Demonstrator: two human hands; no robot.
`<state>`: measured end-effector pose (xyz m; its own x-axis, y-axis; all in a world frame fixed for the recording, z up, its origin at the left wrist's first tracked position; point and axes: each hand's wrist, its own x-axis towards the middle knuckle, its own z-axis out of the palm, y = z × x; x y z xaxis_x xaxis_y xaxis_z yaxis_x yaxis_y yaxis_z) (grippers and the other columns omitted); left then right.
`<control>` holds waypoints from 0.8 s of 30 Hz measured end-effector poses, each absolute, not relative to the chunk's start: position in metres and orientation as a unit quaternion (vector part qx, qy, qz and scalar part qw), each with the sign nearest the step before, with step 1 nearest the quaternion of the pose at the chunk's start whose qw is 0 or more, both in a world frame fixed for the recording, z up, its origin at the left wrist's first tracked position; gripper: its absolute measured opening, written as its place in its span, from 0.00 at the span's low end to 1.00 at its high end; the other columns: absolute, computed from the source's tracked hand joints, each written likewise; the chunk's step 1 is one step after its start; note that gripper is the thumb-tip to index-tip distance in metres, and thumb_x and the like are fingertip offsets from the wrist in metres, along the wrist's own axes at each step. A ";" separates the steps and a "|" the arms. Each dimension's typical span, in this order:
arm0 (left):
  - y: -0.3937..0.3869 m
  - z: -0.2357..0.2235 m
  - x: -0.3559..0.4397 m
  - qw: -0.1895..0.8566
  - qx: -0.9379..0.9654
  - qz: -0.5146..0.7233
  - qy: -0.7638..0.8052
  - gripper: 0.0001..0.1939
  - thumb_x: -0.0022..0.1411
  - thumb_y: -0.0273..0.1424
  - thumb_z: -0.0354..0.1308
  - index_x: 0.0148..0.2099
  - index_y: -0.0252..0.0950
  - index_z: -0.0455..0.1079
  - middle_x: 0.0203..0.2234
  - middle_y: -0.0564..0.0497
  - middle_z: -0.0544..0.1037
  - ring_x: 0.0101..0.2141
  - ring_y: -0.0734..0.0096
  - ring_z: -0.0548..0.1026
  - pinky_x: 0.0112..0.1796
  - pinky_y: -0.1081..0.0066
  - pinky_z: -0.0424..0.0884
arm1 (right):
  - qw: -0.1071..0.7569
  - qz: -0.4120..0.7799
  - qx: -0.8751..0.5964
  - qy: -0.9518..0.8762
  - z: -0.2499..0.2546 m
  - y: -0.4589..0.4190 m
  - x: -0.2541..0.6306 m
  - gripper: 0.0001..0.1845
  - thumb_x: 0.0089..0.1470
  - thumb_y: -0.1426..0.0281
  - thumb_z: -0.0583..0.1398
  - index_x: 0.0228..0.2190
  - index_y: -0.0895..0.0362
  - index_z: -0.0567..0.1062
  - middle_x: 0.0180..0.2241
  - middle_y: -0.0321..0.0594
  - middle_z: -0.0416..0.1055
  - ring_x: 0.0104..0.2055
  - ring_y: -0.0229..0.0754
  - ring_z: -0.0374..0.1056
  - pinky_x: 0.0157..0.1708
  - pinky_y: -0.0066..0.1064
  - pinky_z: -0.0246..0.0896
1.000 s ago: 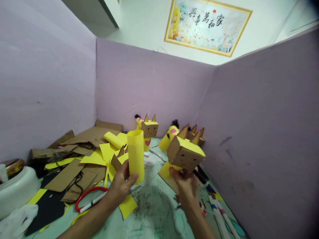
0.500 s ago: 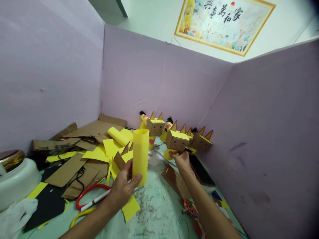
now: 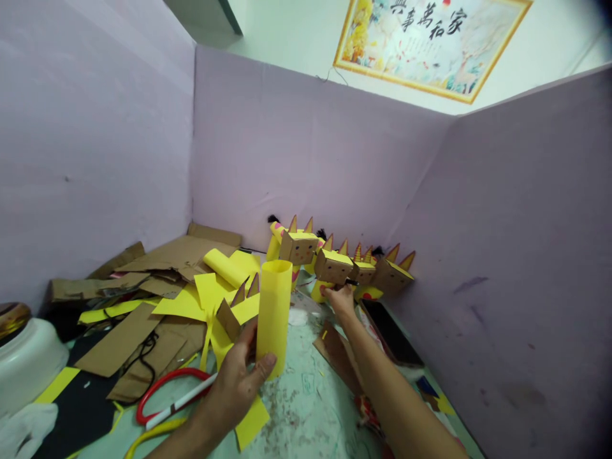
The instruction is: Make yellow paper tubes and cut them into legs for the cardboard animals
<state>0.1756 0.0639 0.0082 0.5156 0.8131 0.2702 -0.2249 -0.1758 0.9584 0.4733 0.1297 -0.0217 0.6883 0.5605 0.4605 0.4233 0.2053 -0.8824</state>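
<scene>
My left hand (image 3: pixel 239 376) is closed around the lower part of an upright yellow paper tube (image 3: pixel 274 319). My right hand (image 3: pixel 342 299) reaches far forward, its fingers gripping the yellow lower part of a cardboard-headed paper animal (image 3: pixel 333 266) with pointed ears. A small black item (image 3: pixel 352 282), perhaps a pen tip, shows by these fingers. More such figures stand around it: one with pink spots (image 3: pixel 299 248) on the left, and others (image 3: pixel 394 275) on the right. Just behind the tube lies another cardboard head (image 3: pixel 246 308) with pointed ears.
Cardboard scraps (image 3: pixel 117 338) and yellow paper pieces (image 3: pixel 184 303) pile up on the left. Red-handled scissors (image 3: pixel 143 401) and a white pen (image 3: pixel 179 401) lie near my left forearm. A dark phone-like slab (image 3: pixel 392 335) rests by the right partition (image 3: pixel 516 255). A white pot (image 3: pixel 31 357) stands far left.
My right hand has moved slightly away with the paper animal, which now sits closer in line with the other figures. The yellow tube has come down a little in my left hand.
</scene>
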 end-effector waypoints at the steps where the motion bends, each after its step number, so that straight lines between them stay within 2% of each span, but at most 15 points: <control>1: 0.064 0.008 0.175 0.598 0.634 0.431 0.235 0.27 0.57 0.42 0.57 0.56 0.34 0.61 0.48 0.40 0.73 0.46 0.54 0.71 0.45 0.64 0.68 | 0.672 0.072 -0.623 -0.393 -0.022 0.130 0.474 0.17 0.58 0.66 0.57 0.48 0.58 0.68 0.47 0.44 0.67 0.44 0.44 0.68 0.41 0.42 0.67; 8: 0.064 0.003 0.177 0.607 0.634 0.422 0.227 0.27 0.58 0.40 0.56 0.57 0.34 0.60 0.53 0.40 0.70 0.51 0.53 0.69 0.50 0.62 0.65 | 0.708 0.158 -0.592 -0.350 -0.019 0.117 0.468 0.17 0.58 0.66 0.58 0.48 0.58 0.67 0.48 0.44 0.67 0.45 0.45 0.68 0.42 0.43 0.67; 16: 0.059 -0.004 0.180 0.642 0.628 0.384 0.214 0.29 0.57 0.42 0.57 0.56 0.34 0.59 0.51 0.40 0.71 0.51 0.53 0.68 0.49 0.62 0.66 | 0.752 0.134 -0.585 -0.272 0.003 0.078 0.460 0.16 0.58 0.66 0.57 0.46 0.59 0.68 0.45 0.43 0.69 0.42 0.43 0.69 0.40 0.41 0.67; 18: 0.057 -0.005 0.181 0.661 0.625 0.362 0.204 0.30 0.56 0.44 0.58 0.56 0.33 0.59 0.49 0.41 0.72 0.49 0.54 0.69 0.47 0.63 0.67 | 0.762 0.121 -0.583 -0.257 0.014 0.059 0.454 0.15 0.55 0.68 0.60 0.44 0.59 0.69 0.41 0.41 0.71 0.41 0.43 0.70 0.42 0.41 0.66; 20: 0.055 -0.007 0.183 0.672 0.625 0.345 0.195 0.30 0.55 0.45 0.58 0.55 0.33 0.60 0.48 0.41 0.72 0.46 0.56 0.70 0.44 0.64 0.67 | 0.768 0.121 -0.575 -0.255 0.024 0.036 0.441 0.19 0.47 0.69 0.64 0.42 0.57 0.68 0.35 0.39 0.74 0.42 0.45 0.71 0.47 0.42 0.62; 22: 0.053 -0.009 0.185 0.685 0.621 0.333 0.185 0.30 0.54 0.44 0.59 0.54 0.33 0.61 0.44 0.42 0.73 0.42 0.59 0.70 0.41 0.65 0.68 | 0.773 0.139 -0.563 -0.258 0.031 0.011 0.420 0.23 0.42 0.68 0.66 0.41 0.54 0.66 0.36 0.40 0.75 0.45 0.47 0.71 0.49 0.43 0.60; 24: 0.049 -0.011 0.187 0.704 0.608 0.325 0.170 0.27 0.54 0.43 0.60 0.52 0.34 0.62 0.39 0.45 0.74 0.39 0.62 0.71 0.39 0.67 0.68 | 0.771 0.175 -0.547 -0.274 0.033 -0.011 0.391 0.27 0.42 0.65 0.67 0.43 0.53 0.65 0.42 0.43 0.75 0.48 0.48 0.70 0.49 0.44 0.60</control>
<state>0.1870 0.0486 -0.0110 0.7306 0.6647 0.1564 -0.2507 0.0480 0.9669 0.3909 -0.0114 0.0328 0.7882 0.5703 0.2314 0.0298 0.3401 -0.9399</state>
